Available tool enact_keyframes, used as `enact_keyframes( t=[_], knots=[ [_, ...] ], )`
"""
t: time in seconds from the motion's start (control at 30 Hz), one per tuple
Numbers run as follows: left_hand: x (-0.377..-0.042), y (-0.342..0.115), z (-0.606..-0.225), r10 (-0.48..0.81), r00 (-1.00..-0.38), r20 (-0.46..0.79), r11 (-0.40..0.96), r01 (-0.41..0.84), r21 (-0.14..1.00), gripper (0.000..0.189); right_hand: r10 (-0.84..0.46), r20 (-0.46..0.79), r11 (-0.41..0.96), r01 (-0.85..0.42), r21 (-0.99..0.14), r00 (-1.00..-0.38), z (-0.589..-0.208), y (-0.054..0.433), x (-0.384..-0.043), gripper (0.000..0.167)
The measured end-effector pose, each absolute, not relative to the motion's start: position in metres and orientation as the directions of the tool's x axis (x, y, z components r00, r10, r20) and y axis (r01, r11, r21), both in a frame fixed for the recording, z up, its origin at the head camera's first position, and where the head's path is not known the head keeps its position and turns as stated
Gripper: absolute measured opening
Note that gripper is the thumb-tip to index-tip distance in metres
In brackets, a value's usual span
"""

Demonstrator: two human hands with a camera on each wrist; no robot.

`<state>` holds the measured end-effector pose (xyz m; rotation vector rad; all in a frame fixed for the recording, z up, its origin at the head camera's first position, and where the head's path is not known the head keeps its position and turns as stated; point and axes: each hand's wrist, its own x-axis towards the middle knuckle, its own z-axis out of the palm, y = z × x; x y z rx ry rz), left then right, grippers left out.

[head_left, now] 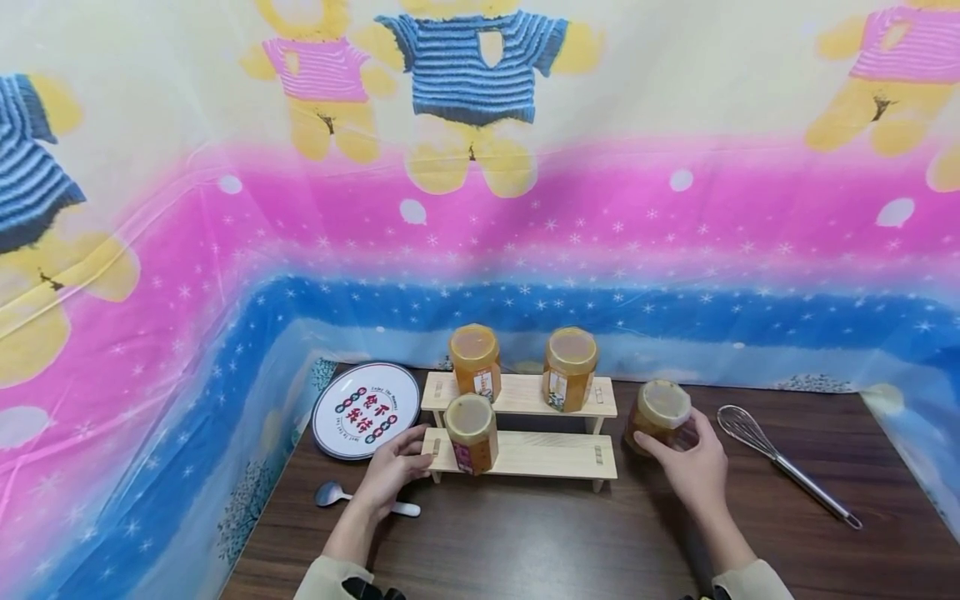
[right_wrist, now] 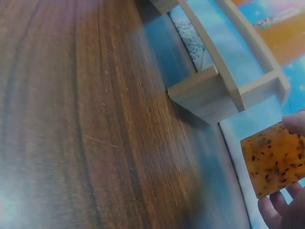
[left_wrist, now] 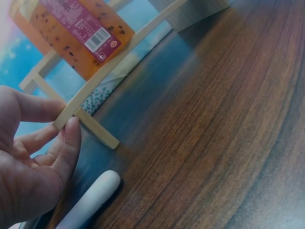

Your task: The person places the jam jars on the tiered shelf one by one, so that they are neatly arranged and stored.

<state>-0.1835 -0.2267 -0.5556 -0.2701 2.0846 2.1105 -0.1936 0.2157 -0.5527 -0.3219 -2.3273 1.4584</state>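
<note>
My left hand (head_left: 392, 468) pinches the left end of the lower board of a two-step wooden rack (head_left: 540, 454); in the left wrist view, its fingers (left_wrist: 43, 106) meet at the board's end. On that lower step stands a jar with a purple label (head_left: 471, 433), dark seeds showing through its orange contents. Two more orange jars, a left one (head_left: 476, 362) and a right one (head_left: 570, 371), occupy the upper step. To the right of the rack, my right hand (head_left: 693, 458) grips a seeded jar (head_left: 660, 412), its lid facing up. The right wrist view shows this jar's seeded side (right_wrist: 274, 160), partly cut off.
A white plate with a dark rim (head_left: 366, 411) lies left of the rack. Below it is a spoon (head_left: 405, 508) with a white handle, partly behind my left wrist. A metal whisk (head_left: 787, 467) lies at the right. Printed cloth (head_left: 480, 242) hangs behind the wooden table (head_left: 510, 550).
</note>
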Motion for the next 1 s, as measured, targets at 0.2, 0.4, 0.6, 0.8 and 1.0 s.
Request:
enact_keyframes(
  t=[0.2,0.4,0.6,0.8,1.0],
  knots=[
    [-0.184,-0.227,-0.556,-0.011,-0.969,-0.246,-0.02,-0.246,0.969,0.058,0.353,0.193,0.452,-0.014,-0.892,-0.916,-0.544,0.213,-0.18,0.081],
    [-0.184,-0.227,-0.555,-0.016,-0.969,-0.247,-0.023,-0.246,0.969,0.058,0.288,0.191,0.459,-0.039,-0.887,-0.938,-0.535,0.208,-0.168,0.083],
    [-0.184,-0.227,-0.554,-0.012,-0.968,-0.25,-0.023,-0.249,0.968,0.059,0.24,0.194,0.449,-0.068,-0.891,-0.951,-0.528,0.198,-0.159,0.083],
    [-0.183,-0.227,-0.553,-0.011,-0.97,-0.245,-0.026,-0.244,0.969,0.058,0.205,0.188,0.414,-0.088,-0.906,-0.961,-0.525,0.183,-0.156,0.082],
    [-0.183,-0.226,-0.553,-0.013,-0.97,-0.244,-0.025,-0.244,0.969,0.059,0.185,0.16,0.384,-0.078,-0.92,-0.97,-0.525,0.17,-0.156,0.081]
  ],
)
